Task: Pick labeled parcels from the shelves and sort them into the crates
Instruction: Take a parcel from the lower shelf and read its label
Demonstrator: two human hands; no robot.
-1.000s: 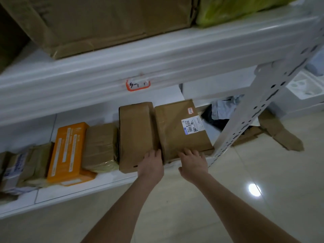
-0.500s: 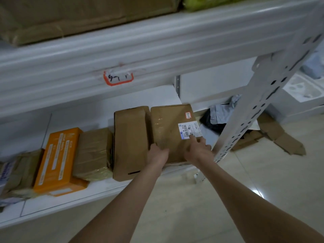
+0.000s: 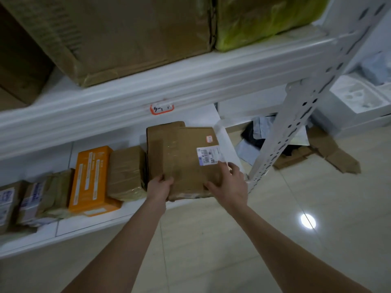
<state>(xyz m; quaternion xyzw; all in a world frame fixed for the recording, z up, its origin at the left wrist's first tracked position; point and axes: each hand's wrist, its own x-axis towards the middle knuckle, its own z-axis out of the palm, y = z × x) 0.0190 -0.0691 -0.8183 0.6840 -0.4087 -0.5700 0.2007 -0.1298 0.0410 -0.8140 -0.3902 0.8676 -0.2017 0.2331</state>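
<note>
Head view: I look down at the lower shelf (image 3: 88, 226) of a white rack, both my arms reaching in.
Parcel look: a flat brown cardboard parcel (image 3: 188, 170) with clear tape down its top, a white shipping label (image 3: 209, 155) with barcodes near its right edge, and a small red-edged sticker (image 3: 209, 138) above that.
Parcel place: at the shelf's right end, its near edge over the front lip, its left part overlapping a plain brown parcel (image 3: 157, 142); an orange box (image 3: 91, 176) lies further left.
Left hand (image 3: 159, 186): grips the near-left corner, thumb on top.
Right hand (image 3: 229, 185): grasps the near-right corner, thumb on the top face, fingers (image 3: 224, 169) at the right edge just under the label.
</note>
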